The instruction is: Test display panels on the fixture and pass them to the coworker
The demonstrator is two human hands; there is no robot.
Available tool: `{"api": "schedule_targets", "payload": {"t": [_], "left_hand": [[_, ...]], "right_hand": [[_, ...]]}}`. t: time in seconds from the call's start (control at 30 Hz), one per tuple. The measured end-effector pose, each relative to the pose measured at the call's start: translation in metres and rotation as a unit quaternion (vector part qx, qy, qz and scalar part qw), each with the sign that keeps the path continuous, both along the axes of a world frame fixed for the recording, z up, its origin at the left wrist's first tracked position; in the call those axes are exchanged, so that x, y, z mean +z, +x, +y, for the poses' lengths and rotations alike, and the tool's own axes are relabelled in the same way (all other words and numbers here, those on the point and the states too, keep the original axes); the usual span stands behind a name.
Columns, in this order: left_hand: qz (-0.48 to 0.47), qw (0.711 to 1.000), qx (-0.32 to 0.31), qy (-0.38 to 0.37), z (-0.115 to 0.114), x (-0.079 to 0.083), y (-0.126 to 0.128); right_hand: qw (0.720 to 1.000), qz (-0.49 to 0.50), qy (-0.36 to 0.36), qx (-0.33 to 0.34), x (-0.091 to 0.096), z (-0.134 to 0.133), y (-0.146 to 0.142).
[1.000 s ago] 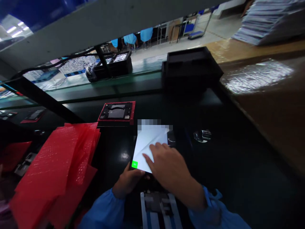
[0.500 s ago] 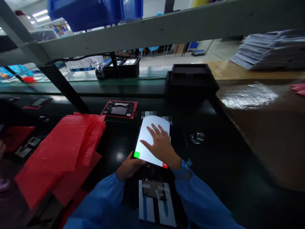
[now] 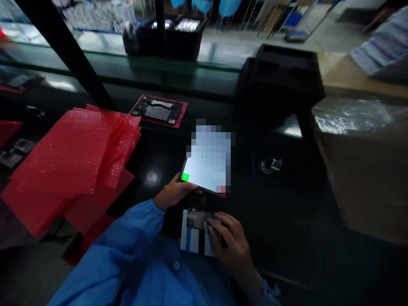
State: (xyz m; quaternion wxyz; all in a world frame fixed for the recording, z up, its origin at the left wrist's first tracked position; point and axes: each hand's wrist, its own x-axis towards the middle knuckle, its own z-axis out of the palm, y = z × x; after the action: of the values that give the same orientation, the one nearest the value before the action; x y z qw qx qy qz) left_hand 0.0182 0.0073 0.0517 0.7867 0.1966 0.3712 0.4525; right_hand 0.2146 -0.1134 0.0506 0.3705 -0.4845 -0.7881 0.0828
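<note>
A lit tablet screen [image 3: 204,172], white with a green square at its lower left corner, is tilted up in front of me. My left hand [image 3: 174,192] grips it by that corner, thumb on the front edge. Nearer my body lies an opened tablet body [image 3: 193,240] with grey internals and a blue strip. My right hand [image 3: 231,242] is over its right side, with fingers bent and tips close together at the internal parts. What lies between those fingertips is hidden. Part of the screen is blurred by blocks.
Red bubble-wrap bags [image 3: 73,148] are piled on the left. Behind them another opened tablet [image 3: 157,110] lies on a red bag. A black tray stack [image 3: 283,76] stands at the back right. A small shiny clear object [image 3: 270,165] lies right of the screen. A brown cardboard surface [image 3: 366,170] borders the right.
My right hand has left the face of the lit screen and come down onto the opened tablet body. My left hand still holds the screen. The camera view has tilted downward.
</note>
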Motion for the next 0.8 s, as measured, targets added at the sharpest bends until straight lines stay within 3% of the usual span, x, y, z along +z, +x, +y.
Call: {"api": "schedule_targets", "payload": {"t": [0.1, 0.2, 0.8], "left_hand": [[-0.005, 1.0, -0.003, -0.015, 0.001, -0.002, 0.0], [-0.009, 1.0, -0.008, -0.023, 0.002, -0.004, -0.001], [-0.006, 0.999, 0.007, -0.036, -0.005, -0.008, 0.0]], "right_hand": [[0.999, -0.038, -0.027, 0.016, -0.017, -0.029, 0.001], [0.997, -0.077, -0.011, 0.025, -0.024, -0.039, -0.003], [0.984, -0.166, 0.062, 0.03, -0.02, -0.03, -0.008]]}}
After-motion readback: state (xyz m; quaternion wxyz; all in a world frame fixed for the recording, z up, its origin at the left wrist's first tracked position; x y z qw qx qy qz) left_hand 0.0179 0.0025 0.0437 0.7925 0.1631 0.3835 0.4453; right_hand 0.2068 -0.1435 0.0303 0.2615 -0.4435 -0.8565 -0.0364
